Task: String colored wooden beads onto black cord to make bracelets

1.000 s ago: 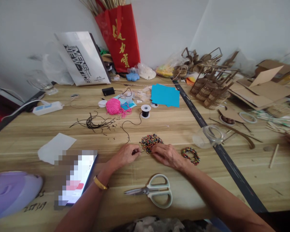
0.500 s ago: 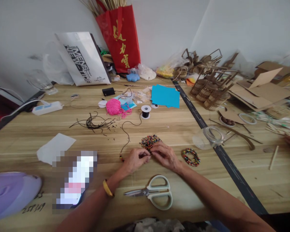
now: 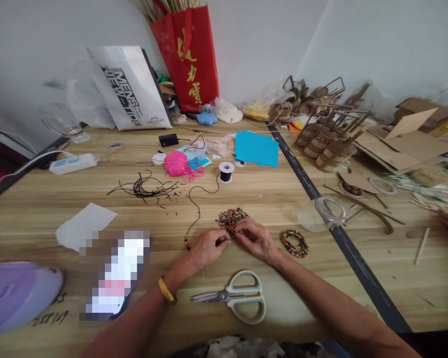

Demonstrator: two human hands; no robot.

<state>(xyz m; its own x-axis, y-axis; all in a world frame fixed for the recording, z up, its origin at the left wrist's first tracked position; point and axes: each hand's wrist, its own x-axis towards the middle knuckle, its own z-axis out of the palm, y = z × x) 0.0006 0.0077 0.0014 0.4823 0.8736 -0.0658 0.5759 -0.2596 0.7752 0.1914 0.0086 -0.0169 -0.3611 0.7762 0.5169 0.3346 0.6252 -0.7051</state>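
Note:
A pile of small multicoloured wooden beads (image 3: pixel 231 217) lies on the table just beyond my hands. My left hand (image 3: pixel 209 247) is closed in a pinch on a black cord (image 3: pixel 199 209), which runs in from a spool (image 3: pixel 226 172). A few strung beads (image 3: pixel 187 243) show on the cord at the hand's left edge. My right hand (image 3: pixel 257 240) has thumb and fingers pinched at the pile's near right edge; whatever is between the tips is too small to make out. To its right lies a coil of strung beads (image 3: pixel 295 243).
Scissors (image 3: pixel 231 297) with pale handles lie in front of my hands. A phone (image 3: pixel 115 276) and white paper (image 3: pixel 85 226) are at left, with cut black cords (image 3: pixel 145 188) beyond. Pink yarn (image 3: pixel 175 163) and blue sheets (image 3: pixel 256 148) lie farther back. A clear container (image 3: pixel 324 213) stands right.
The right hand's fingertips have moved slightly away from the left hand's, up to the bead pile. The left hand stays nearly in place. The view has shifted a little.

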